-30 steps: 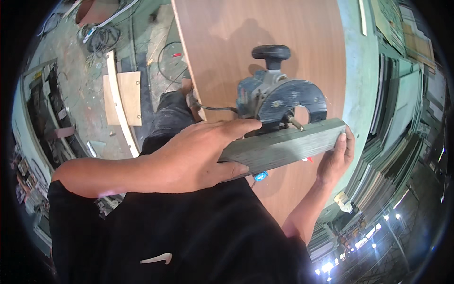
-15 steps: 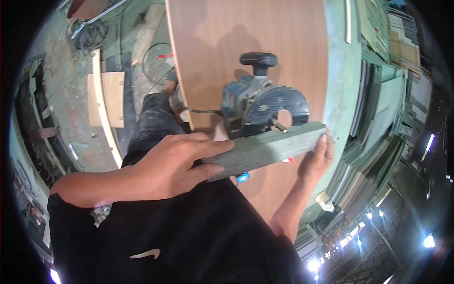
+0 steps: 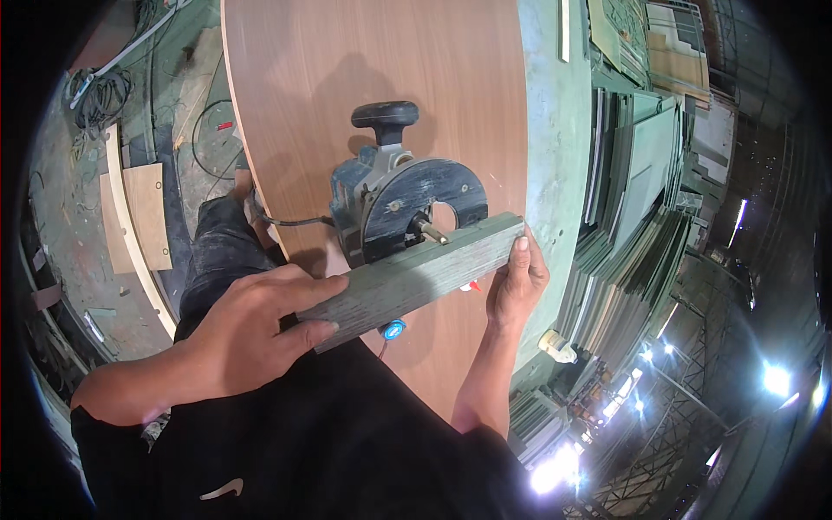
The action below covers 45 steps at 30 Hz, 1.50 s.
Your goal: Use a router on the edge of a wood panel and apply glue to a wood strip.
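Note:
Both my hands hold a thick grey-green strip of wood [image 3: 416, 279], tilted with its right end higher in the picture. My left hand [image 3: 247, 325] grips the left end between thumb and fingers. At the other end, the fingers of my right hand [image 3: 517, 282] close round the corner, thumb on the near face. Just beyond the strip, a router [image 3: 420, 204] lies on its side, its round black base turned toward me. Its bit [image 3: 436, 232] points at the strip's upper edge; whether they touch I cannot tell. A black knob handle [image 3: 386, 114] sticks up from the router.
The router rests on a long wood-faced panel [image 3: 303, 52]. A blue round object [image 3: 393, 329] and a red-tipped thing lie near the strip. Stacked sheets [image 3: 615, 269] stand to the right, beside a pale bottle [image 3: 556, 347]. A curved wooden strip [image 3: 130, 217] and coiled cable [image 3: 102, 97] lie left.
The whole view has shifted, so panel, router and hands appear farther left. Both hands keep their hold on the wood strip, which stays in front of the router bit.

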{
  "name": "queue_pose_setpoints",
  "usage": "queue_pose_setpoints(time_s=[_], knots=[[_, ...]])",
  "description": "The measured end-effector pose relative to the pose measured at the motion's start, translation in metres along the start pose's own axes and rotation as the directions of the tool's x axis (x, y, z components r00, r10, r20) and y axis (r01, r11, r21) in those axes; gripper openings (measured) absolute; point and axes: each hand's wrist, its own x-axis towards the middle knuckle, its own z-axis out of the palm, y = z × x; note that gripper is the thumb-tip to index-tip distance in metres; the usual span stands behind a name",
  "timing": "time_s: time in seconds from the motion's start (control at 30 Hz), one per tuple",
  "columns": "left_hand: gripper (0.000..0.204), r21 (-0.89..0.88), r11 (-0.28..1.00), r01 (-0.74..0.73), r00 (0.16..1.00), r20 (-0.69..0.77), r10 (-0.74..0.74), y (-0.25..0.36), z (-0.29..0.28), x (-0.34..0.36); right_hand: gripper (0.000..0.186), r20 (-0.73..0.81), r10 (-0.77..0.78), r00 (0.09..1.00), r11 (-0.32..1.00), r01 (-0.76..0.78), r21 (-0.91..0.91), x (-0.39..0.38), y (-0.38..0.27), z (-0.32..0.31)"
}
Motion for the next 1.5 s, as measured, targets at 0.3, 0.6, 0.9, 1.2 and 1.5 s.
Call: queue_pose_setpoints(time_s=[0.3,0.6,0.9,1.2,1.5], knots=[[0.045,-0.04,0.995,0.087,0.996,0.016,-0.086,0.011,-0.002,0.001,0.049,0.052,0.001,0.999,1.0,-0.001,0.014,0.001,0.001,-0.006],[0.077,-0.03,1.0,0.0,0.997,-0.077,-0.002,-0.009,0.001,-0.024,0.075,0.338,-0.077,0.938,0.973,0.146,-0.182,0.01,-0.02,-0.018],[0.075,0.393,0.903,-0.174,0.964,-0.119,0.238,-0.017,0.014,-0.029,0.072,0.625,-0.01,0.781,0.581,0.513,-0.632,0.034,-0.07,-0.011],[0.078,0.489,0.848,-0.205,0.963,-0.057,0.265,-0.018,0.014,-0.02,0.06,0.707,-0.063,0.704,0.514,0.63,-0.582,0.049,-0.078,-0.011],[0.08,0.468,0.86,-0.201,0.967,-0.045,0.251,-0.019,0.018,-0.018,0.069,0.714,0.004,0.7,0.493,0.62,-0.61,0.051,-0.072,-0.014]])
